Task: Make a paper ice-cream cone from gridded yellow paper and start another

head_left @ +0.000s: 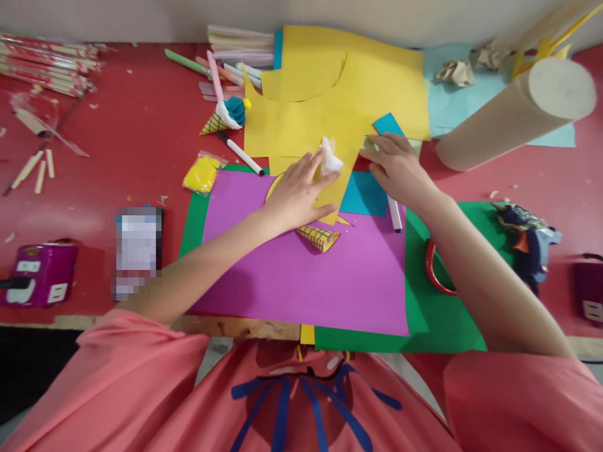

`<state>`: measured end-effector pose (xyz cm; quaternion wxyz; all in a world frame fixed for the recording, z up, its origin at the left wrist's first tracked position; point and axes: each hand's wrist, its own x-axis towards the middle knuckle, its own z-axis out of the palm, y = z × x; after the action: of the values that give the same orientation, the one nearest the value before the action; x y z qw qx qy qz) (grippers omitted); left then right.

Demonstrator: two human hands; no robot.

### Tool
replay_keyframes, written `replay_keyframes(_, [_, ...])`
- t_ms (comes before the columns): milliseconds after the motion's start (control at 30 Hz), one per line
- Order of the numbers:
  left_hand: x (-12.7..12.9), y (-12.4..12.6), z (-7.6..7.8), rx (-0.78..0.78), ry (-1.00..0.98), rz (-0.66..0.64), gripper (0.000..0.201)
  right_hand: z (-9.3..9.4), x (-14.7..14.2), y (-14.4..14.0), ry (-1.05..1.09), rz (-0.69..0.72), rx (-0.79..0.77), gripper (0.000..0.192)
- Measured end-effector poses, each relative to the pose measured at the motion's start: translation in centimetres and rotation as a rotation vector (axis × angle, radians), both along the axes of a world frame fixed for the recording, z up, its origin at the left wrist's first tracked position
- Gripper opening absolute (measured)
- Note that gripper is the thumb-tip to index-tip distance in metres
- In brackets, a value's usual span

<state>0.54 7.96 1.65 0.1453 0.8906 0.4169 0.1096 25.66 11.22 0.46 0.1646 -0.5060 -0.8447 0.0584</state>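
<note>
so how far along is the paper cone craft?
Done: one finished cone with white and blue topping lies by the marker. In hand: left hand holds a white wad over a second yellow cone; right hand rests on yellow paper. Left: the second cone has no topping.

A red-topped counter fills most of the frame, its surface evenly lit with a soft sheen at the left and no hard shadows. Along the top edge runs a plain pale grey wall. At the lower left, beyond the counter's worn wooden front edge, lies a dark patch of floor.
</note>
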Motion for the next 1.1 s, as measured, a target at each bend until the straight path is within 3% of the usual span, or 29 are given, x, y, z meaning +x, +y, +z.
replay_keyframes(67, [1.0, 1.0, -0.4, -0.004, 0.01, 0.036, 0.08, 0.2, -0.6, 0.7, 0.029, 0.049, 0.01, 0.042])
replay_keyframes(133, [1.7, 1.9, -0.7, -0.011, 0.003, 0.062, 0.087, 0.6, -0.8, 1.8, 0.073, 0.076, 0.012, 0.044])
replay_keyframes(267, [1.2, 4.2, -1.3, -0.04, 0.014, 0.097, 0.073, 1.6, -0.3, 3.9, 0.059, 0.009, 0.001, 0.03])
replay_keyframes(367, [-0.3, 6.1, -1.3, -0.055, 0.045, 0.074, 0.063, 2.4, -0.1, 4.5, -0.071, -0.039, -0.023, 0.019])
replay_keyframes(433, [-1.2, 6.8, -1.0, -0.041, 0.054, 0.078, 0.061, 2.8, -0.4, 4.4, -0.185, -0.032, -0.017, 0.022])
replay_keyframes(567, [-1.4, 6.3, -0.1, 0.08, 0.009, 0.048, 0.06, 3.3, -1.1, 3.9, -0.318, -0.017, 0.009, 0.03])
replay_keyframes(667, [-0.5, 5.0, 0.0, 0.075, 0.09, -0.256, 0.061, 3.4, -1.3, 3.8, -0.382, 0.037, 0.016, 0.024])
replay_keyframes(733, [-0.1, 4.5, -0.2, 0.062, 0.156, -0.384, 0.058, 3.5, -1.2, 3.9, -0.413, 0.07, 0.018, 0.024])
replay_keyframes(900, [-0.8, 5.3, -1.0, 0.078, 0.193, -0.331, 0.056, 5.0, -0.6, 4.0, -0.41, 0.038, 0.069, 0.034])
replay_keyframes(1100, [-2.3, 5.8, -1.0, 0.064, 0.174, -0.237, 0.067, 8.6, 1.3, 3.7, -0.261, -0.09, 0.22, 0.035])
